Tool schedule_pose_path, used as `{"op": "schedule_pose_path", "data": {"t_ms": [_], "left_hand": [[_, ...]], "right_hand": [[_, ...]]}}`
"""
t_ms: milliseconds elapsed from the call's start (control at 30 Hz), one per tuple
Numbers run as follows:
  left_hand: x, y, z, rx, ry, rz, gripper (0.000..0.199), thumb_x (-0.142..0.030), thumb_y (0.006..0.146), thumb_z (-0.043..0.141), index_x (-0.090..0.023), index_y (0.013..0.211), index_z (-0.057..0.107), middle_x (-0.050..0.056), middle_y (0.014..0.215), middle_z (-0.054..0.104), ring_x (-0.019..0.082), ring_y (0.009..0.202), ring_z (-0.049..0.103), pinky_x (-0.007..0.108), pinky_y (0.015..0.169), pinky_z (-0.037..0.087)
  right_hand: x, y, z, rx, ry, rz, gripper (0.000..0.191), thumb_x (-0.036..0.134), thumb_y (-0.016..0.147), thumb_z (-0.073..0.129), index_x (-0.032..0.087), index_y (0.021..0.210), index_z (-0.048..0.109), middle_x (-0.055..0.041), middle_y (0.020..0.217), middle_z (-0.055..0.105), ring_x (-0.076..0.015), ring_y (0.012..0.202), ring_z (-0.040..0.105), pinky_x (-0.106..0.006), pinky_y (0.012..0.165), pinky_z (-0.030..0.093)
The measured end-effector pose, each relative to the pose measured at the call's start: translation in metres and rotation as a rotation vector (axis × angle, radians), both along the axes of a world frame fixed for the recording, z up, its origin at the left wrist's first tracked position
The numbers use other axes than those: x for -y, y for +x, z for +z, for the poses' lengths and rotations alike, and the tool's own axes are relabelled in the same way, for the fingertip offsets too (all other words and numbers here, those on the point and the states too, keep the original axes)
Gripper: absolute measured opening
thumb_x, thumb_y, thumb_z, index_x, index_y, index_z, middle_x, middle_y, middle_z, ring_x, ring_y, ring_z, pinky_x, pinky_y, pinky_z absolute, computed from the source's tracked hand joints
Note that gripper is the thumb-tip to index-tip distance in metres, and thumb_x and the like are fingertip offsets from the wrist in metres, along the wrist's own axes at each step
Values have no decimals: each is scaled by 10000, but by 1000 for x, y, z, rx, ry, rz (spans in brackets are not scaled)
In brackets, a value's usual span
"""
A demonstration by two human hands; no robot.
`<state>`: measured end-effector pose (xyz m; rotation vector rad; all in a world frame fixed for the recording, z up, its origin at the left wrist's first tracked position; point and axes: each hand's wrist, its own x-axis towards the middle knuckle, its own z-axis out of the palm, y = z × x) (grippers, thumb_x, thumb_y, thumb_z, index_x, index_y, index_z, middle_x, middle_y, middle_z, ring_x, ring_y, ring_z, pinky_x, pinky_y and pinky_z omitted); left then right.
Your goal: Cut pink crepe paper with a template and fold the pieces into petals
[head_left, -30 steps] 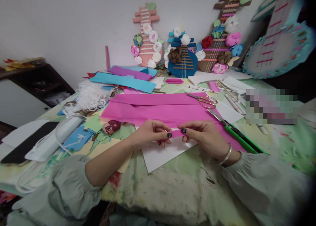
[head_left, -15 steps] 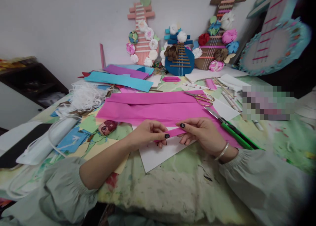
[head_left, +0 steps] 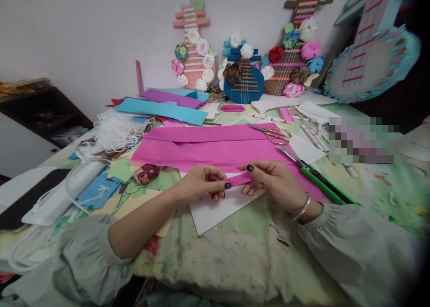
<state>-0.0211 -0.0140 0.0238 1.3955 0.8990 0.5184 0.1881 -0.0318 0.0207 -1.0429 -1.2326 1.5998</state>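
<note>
Between both hands a short folded strip of pink paper point(head_left: 239, 180) is stretched, tilted slightly up to the right. My left hand point(head_left: 204, 183) pinches its left end between thumb and fingers. The other end sits in the pinch of my right hand point(head_left: 273, 179), which has a bangle at the wrist. Just beneath lies a white sheet point(head_left: 210, 219), partly hidden by the hands. A wide, creased pink paper point(head_left: 201, 150) spreads behind them. On it rest gold-handled scissors point(head_left: 277, 136), and a green utility knife point(head_left: 319, 181) lies right of my right hand.
Paper-flowered lute models, including a blue one point(head_left: 244, 85), lean on the wall. A white cord heap point(head_left: 116, 132), a turquoise paper strip point(head_left: 161, 111) and a phone point(head_left: 30, 199) lie left. Several marker pens point(head_left: 312, 137) lie at the right. A painted cloth point(head_left: 235, 262) covers the table.
Hardly anything differs. Both hands keep the pink strip in nearly the same place, with a slight shift of the right thumb, and the view has moved a little.
</note>
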Motion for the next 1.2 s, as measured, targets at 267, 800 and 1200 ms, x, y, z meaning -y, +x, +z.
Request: {"op": "schedule_pose_path", "data": {"t_ms": [267,800,1200], "left_hand": [[4,4,-4,42,-25,68,205,-290,755,707,-119,779,597,13,610,660,66,487,571,163,488,439],[2,-2,-2,48,-6,6,293,-389,818,651,-107,741,634,40,633,673,77,486,597,158,462,443],[-3,-6,1,187,-150,116,331,-357,693,788,-87,825,648,98,723,723,167,592,697,201,518,540]], "right_hand": [[3,-2,1,-3,-21,10,426,298,680,776,114,1032,622,-69,656,735,-181,638,721,-225,598,593],[1,1,0,-70,-75,-18,383,283,659,799,120,970,644,-75,671,736,-187,642,724,-206,578,601],[-2,5,0,-74,-29,-115,409,294,630,817,132,963,644,-77,671,735,-200,633,723,-209,557,602]]}}
